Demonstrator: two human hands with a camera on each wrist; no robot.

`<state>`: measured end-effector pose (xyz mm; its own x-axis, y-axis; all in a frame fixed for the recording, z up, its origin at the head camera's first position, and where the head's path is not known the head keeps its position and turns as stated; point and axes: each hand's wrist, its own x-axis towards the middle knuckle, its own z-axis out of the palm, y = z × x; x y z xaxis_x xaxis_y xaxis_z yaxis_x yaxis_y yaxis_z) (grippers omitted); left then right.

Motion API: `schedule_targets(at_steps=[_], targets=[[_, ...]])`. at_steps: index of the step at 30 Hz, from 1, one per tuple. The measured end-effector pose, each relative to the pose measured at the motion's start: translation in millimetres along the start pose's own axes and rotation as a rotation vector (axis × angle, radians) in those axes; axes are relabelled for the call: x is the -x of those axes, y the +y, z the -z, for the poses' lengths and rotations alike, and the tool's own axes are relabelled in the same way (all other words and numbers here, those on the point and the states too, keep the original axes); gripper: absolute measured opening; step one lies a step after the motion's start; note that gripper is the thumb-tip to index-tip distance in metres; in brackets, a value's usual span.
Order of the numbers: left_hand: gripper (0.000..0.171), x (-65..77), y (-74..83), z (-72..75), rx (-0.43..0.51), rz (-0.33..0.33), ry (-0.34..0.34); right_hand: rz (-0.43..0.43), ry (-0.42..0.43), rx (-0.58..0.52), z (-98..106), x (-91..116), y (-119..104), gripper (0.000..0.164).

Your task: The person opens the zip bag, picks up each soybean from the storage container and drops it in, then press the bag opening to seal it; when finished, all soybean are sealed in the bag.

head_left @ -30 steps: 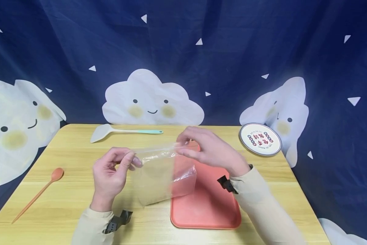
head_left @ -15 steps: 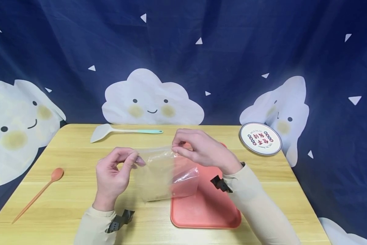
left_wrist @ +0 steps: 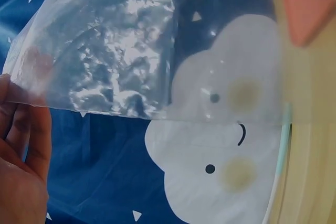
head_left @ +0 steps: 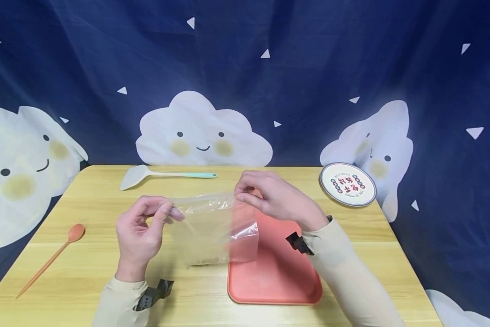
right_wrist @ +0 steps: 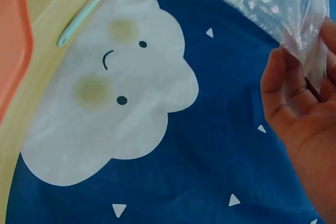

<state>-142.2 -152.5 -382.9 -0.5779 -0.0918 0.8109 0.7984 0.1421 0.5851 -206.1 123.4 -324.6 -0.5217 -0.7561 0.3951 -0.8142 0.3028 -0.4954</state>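
Note:
A clear plastic bag (head_left: 204,231) hangs between both hands, its lower part overlapping the tray in the head view. My left hand (head_left: 140,231) pinches its left upper corner between thumb and fingers. At the other upper corner, my right hand (head_left: 277,200) grips the film. The right wrist view shows the bag (right_wrist: 310,35) bunched between thumb and fingers of that hand (right_wrist: 304,114). In the left wrist view the bag (left_wrist: 115,51) spreads out wide and shiny from the left hand (left_wrist: 23,156).
Under the right forearm lies a red tray (head_left: 275,281) on the wooden table (head_left: 195,299). A white spatula with a mint handle (head_left: 200,175) is at the back edge, a printed plate (head_left: 347,184) at back right, an orange spoon (head_left: 76,232) at left.
Since half a second ago, the left hand has shifted left and the right hand slightly right, drawing the bag's top edge wider. Tray, plate, spatula and spoon stay put.

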Motion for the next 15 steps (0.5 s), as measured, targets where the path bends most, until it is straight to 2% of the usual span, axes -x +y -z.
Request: schedule_targets(at_steps=[6, 11, 15], targets=[[0.010, 0.2, -0.5, -0.1, 0.005, -0.007, 0.000, 0.023, -0.008, -0.040, -0.3, 2.3, 0.8, 0.004], [0.002, -0.4, -1.5, 5.3, 0.095, 0.005, 0.036, -0.090, -0.042, -0.031, 1.8, 5.6, 2.3, 0.004], [0.004, -0.5, -2.2, 10.8, 0.141, 0.016, 0.058, -0.148, -0.035, -0.021, 2.9, 9.8, 3.5, 0.005]])
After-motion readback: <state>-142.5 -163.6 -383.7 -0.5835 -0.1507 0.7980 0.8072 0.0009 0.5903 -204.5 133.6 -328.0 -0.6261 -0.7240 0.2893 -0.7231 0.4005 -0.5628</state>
